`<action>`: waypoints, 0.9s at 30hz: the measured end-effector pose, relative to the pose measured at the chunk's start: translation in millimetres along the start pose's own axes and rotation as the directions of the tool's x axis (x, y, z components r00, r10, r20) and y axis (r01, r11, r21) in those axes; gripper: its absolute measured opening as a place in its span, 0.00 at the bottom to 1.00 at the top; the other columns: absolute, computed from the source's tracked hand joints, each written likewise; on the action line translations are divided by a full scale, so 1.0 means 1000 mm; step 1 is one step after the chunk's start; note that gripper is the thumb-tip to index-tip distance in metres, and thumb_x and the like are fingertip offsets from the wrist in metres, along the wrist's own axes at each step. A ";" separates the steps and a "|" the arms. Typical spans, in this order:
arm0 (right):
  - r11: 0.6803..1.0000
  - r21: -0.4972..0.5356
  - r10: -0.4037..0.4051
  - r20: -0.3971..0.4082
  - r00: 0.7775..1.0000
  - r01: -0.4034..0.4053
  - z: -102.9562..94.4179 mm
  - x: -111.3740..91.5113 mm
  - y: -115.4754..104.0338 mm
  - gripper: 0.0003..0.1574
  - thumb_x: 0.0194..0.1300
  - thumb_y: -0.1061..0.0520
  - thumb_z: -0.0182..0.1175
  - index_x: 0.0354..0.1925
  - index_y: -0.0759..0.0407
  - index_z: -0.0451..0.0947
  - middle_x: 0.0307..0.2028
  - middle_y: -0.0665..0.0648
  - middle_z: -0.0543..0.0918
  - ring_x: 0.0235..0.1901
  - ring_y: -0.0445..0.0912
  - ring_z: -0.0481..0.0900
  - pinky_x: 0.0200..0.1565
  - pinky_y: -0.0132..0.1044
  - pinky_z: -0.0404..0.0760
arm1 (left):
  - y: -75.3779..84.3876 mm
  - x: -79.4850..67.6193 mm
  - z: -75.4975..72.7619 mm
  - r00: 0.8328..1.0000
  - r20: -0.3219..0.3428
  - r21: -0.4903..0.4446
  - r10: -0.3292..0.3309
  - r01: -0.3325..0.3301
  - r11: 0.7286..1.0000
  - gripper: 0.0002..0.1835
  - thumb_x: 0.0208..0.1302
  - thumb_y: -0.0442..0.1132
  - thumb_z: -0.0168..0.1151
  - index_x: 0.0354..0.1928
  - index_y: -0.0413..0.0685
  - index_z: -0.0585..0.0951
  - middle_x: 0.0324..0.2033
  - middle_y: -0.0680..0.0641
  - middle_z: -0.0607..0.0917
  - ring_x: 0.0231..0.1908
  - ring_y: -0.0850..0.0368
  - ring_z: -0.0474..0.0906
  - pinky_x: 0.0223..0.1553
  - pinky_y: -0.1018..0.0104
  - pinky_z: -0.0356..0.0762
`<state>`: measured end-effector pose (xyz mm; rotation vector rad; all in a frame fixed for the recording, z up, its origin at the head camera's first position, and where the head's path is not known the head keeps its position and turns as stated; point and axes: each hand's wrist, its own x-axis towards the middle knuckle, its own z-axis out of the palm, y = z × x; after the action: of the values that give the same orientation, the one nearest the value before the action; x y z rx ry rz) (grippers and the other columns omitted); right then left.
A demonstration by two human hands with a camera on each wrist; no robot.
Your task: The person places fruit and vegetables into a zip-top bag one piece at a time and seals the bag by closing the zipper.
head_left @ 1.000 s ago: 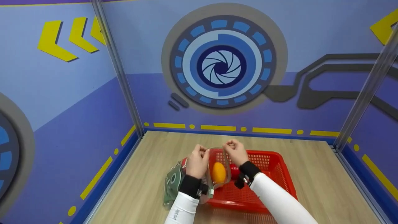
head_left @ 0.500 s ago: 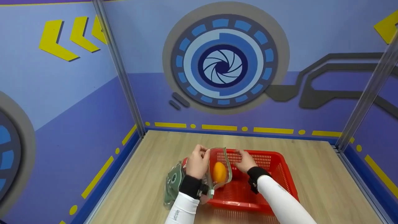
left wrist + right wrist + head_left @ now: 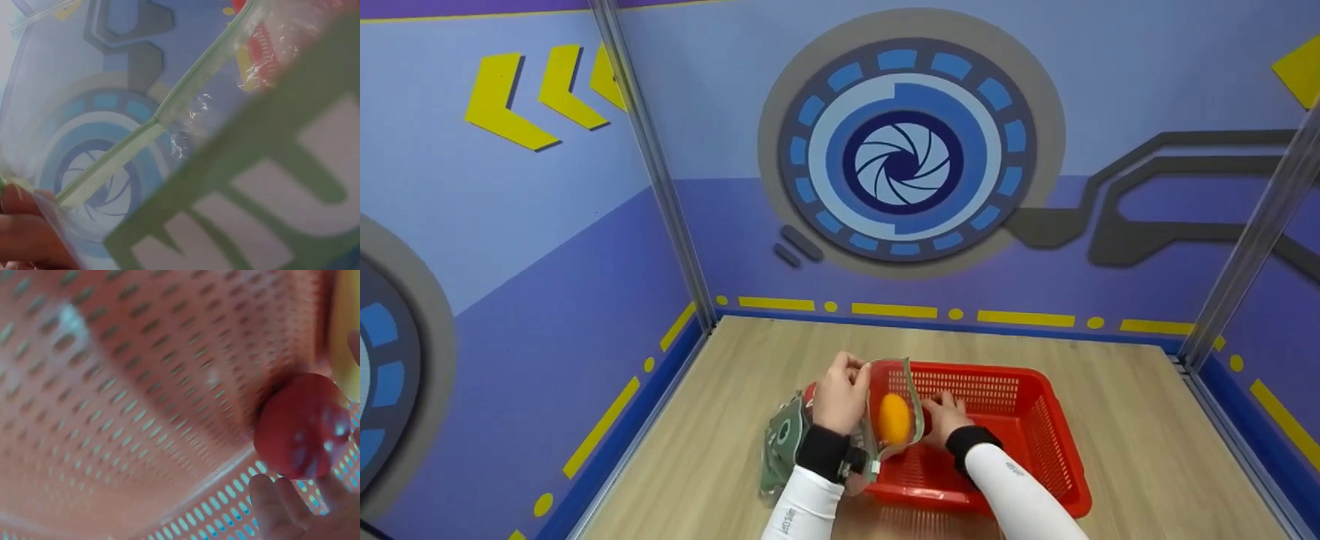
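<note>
My left hand [image 3: 840,396] pinches the edge of a clear zip bag [image 3: 915,390] with a green rim, its mouth spread over the basket's left part. In the left wrist view, the bag's zip strip and a green panel [image 3: 270,185] with white lettering fill much of the picture. An orange-yellow oval fruit [image 3: 894,420] shows within the bag's outline. Inside the red basket [image 3: 1072,450], my right hand [image 3: 947,421] reaches down beside the bag. Its spread fingers are right at a shiny, round red fruit [image 3: 298,430] in the right wrist view.
Left of the left hand is green printed plastic [image 3: 784,450] with a ring mark. The basket stands on a wooden table [image 3: 1132,420], backed by a blue-purple wall [image 3: 720,240]. Metal posts [image 3: 660,172] rise at the table's back corners.
My right hand has let go of the bag's right edge and moved down into the basket to the red fruit. My left hand keeps its pinch on the bag.
</note>
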<state>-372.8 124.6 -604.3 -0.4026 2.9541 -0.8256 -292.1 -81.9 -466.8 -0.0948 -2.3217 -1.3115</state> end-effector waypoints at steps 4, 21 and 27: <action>0.997 -0.071 0.040 -0.004 0.999 -0.040 0.001 0.001 0.002 0.39 0.51 0.63 0.78 0.61 0.57 0.75 0.60 0.71 0.69 0.57 0.75 0.70 0.47 0.65 0.79 | 0.001 0.000 -0.001 1.000 0.016 -0.003 -0.019 0.019 1.000 0.07 0.73 0.41 0.62 0.40 0.45 0.79 0.18 0.55 0.71 0.15 0.65 0.61 0.21 0.72 0.58; 0.988 0.005 0.151 0.032 0.988 -0.151 -0.003 -0.009 0.019 0.38 0.52 0.58 0.77 0.57 0.58 0.70 0.49 0.74 0.76 0.44 0.64 0.80 0.48 0.58 0.80 | 0.000 -0.002 0.002 0.999 0.032 0.000 -0.032 0.032 0.999 0.06 0.73 0.41 0.63 0.40 0.45 0.79 0.19 0.54 0.74 0.16 0.64 0.63 0.20 0.72 0.61; 0.965 0.185 0.196 -0.030 0.980 -0.187 -0.013 -0.002 0.028 0.38 0.55 0.53 0.73 0.61 0.60 0.73 0.47 0.71 0.80 0.40 0.58 0.80 0.45 0.53 0.80 | 0.001 -0.002 0.001 0.999 0.029 0.004 -0.032 0.032 0.999 0.07 0.73 0.41 0.63 0.40 0.46 0.80 0.19 0.55 0.73 0.17 0.64 0.63 0.21 0.72 0.60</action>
<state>-378.4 154.8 -607.9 -0.0864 2.8662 -1.0802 -290.0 -80.1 -467.5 -0.0763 -2.3592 -1.3302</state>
